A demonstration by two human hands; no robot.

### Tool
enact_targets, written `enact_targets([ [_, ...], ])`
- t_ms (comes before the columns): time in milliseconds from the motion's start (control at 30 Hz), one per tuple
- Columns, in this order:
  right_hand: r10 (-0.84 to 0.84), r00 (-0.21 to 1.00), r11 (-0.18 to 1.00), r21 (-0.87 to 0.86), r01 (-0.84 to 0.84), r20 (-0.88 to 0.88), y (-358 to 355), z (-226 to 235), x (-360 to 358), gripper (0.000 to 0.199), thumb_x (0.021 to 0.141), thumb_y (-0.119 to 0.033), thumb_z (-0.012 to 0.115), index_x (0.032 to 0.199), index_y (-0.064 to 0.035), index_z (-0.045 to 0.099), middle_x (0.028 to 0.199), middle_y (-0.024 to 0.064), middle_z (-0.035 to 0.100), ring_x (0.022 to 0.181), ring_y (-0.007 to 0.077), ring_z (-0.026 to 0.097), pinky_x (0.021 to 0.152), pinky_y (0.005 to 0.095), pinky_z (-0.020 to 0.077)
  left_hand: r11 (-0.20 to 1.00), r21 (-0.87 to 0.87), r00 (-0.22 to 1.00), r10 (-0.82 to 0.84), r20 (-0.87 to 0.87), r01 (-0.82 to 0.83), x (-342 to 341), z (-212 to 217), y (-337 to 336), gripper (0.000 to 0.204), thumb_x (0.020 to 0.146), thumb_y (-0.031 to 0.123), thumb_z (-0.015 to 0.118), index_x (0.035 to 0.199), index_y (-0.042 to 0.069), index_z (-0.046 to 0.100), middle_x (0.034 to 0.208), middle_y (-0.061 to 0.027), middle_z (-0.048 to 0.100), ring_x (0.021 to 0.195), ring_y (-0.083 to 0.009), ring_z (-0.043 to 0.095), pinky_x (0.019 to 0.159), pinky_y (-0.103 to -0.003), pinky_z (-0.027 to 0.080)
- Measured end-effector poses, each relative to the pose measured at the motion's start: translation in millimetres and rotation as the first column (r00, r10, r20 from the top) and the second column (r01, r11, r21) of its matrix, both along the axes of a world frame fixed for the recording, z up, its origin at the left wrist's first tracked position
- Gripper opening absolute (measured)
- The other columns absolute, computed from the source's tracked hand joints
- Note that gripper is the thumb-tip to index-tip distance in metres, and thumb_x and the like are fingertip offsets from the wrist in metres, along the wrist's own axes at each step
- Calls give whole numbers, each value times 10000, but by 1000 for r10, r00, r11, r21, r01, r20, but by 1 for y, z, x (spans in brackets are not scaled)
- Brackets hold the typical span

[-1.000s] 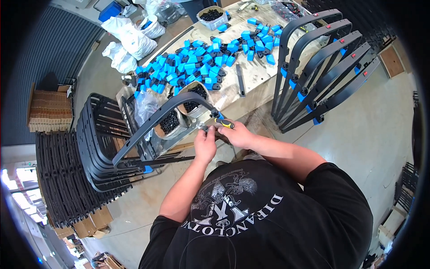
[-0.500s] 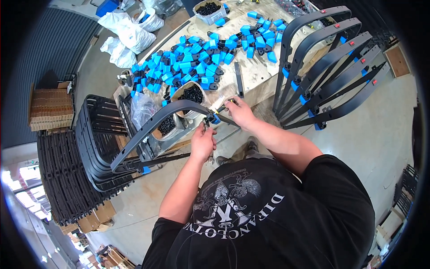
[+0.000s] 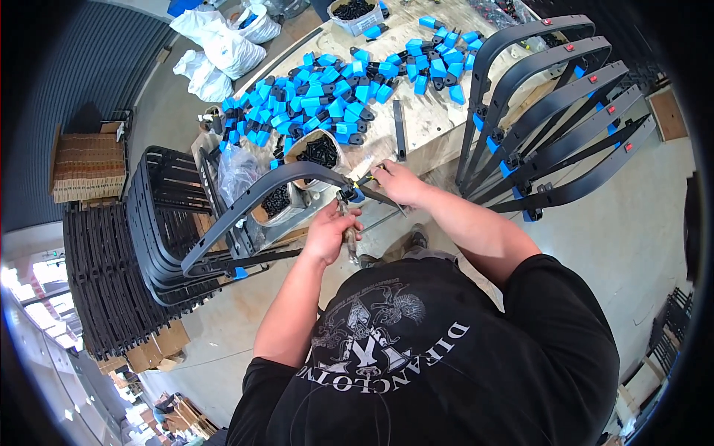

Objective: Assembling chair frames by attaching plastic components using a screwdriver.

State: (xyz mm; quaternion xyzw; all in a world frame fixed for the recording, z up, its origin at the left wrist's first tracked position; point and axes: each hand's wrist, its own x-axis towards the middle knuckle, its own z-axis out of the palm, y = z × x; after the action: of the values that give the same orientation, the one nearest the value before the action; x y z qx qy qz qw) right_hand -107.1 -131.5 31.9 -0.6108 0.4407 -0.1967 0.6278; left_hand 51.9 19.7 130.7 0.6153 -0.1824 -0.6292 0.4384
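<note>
A curved black metal frame (image 3: 260,186) stands across in front of me, its near end at the bench edge. At that end is a blue and black fitting (image 3: 352,195). My left hand (image 3: 329,232) is closed on a shiny metal tool, wrench-like (image 3: 350,241), just below the fitting. On the other side, my right hand (image 3: 400,183) is closed on a slim tool with yellow on it (image 3: 366,179), which reaches toward the same joint. The tools' working ends are too small to make out.
A heap of blue and black plastic pieces (image 3: 312,97) covers the wooden bench (image 3: 416,137). Tubs of black hardware (image 3: 320,152) stand beside the frame. Several curved black frames (image 3: 550,104) lean at the right; more frames (image 3: 152,223) are stacked at the left.
My left hand has shifted slightly up and left, and more of its metal tool shows beneath the fingers. My right hand stays near the joint.
</note>
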Motion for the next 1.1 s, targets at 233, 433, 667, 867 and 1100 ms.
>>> enact_targets([
  [233,217,968,920,359,-158,-129,-10,61,6,504,1019,-400,575,1189,74,579,860,140,715,637,193,643,612,345,523,941,300,447,-340,828,159,-8,-85,8,321,886,188,665,1065,-73,610,943,-305,694,941,-462,679,861,-484,531],
  [433,32,999,942,333,-37,19,14,37,8,489,966,-361,687,1212,34,534,934,145,696,711,164,636,646,335,520,959,116,629,-258,733,258,-16,-31,10,315,881,217,639,1033,-58,604,819,-178,692,772,-316,691,697,-429,541],
  [667,-68,997,991,116,70,-22,22,38,8,543,939,-330,722,1246,51,486,1056,223,688,955,283,684,838,392,536,985,109,976,-109,-187,131,16,-5,-10,381,880,158,689,1166,-44,540,842,-91,661,710,-207,643,604,-311,473],
  [867,-74,995,992,97,80,-63,26,38,16,561,932,-337,730,1249,55,484,1049,206,685,938,259,671,830,379,533,908,237,596,-408,691,346,7,-74,-3,385,960,220,655,1155,-92,543,949,-210,711,785,-259,708,692,-385,551],
  [1100,-92,995,965,243,95,-22,24,33,12,603,937,-349,724,1304,57,470,1071,182,677,945,224,641,833,358,519,991,105,994,-77,-79,85,26,-27,-10,212,1041,198,570,1021,-9,610,916,-126,732,749,-207,709,621,-321,542],
])
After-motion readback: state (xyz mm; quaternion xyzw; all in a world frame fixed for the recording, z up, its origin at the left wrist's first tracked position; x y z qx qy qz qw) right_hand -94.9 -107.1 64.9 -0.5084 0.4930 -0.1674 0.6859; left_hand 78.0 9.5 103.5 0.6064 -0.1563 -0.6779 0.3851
